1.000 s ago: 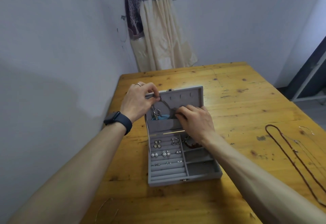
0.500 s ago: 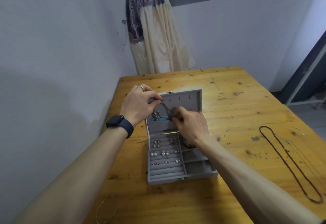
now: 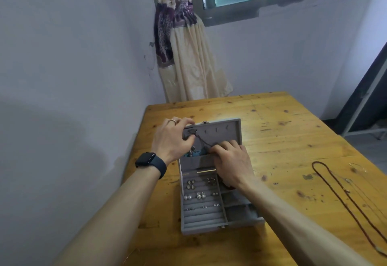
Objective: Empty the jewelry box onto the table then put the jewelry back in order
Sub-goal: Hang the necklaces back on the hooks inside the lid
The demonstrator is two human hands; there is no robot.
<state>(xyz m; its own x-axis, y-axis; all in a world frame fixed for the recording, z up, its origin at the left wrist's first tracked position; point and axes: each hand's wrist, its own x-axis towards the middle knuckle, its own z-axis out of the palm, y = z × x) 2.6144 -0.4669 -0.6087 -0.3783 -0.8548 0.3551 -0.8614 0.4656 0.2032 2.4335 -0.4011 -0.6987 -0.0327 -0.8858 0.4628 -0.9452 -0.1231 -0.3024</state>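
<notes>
A grey velvet jewelry box [image 3: 201, 229] lies open on the wooden table [image 3: 282, 140], its lid [image 3: 222, 129] standing upright. Several earrings and rings [image 3: 198, 195] sit in the padded rows on the left side. My left hand [image 3: 171, 138] pinches the top of a dark cord necklace [image 3: 202, 140] at a hook in the lid's left corner. My right hand [image 3: 230, 161] pinches the same cord lower down, over the lid's pocket, where a blue and silver pendant [image 3: 193, 153] shows. A long red-brown bead necklace [image 3: 343, 194] lies on the table to the right.
The table stands against a pale wall on the left, with a tied curtain [image 3: 186, 56] and a window behind it. A thin pale chain [image 3: 356, 166] lies by the bead necklace. A thin gold wire loop [image 3: 129, 255] rests near the front edge.
The head camera has tilted up, showing more of the window. Both hands stay at the lid; the right hand has shifted slightly along the cord.
</notes>
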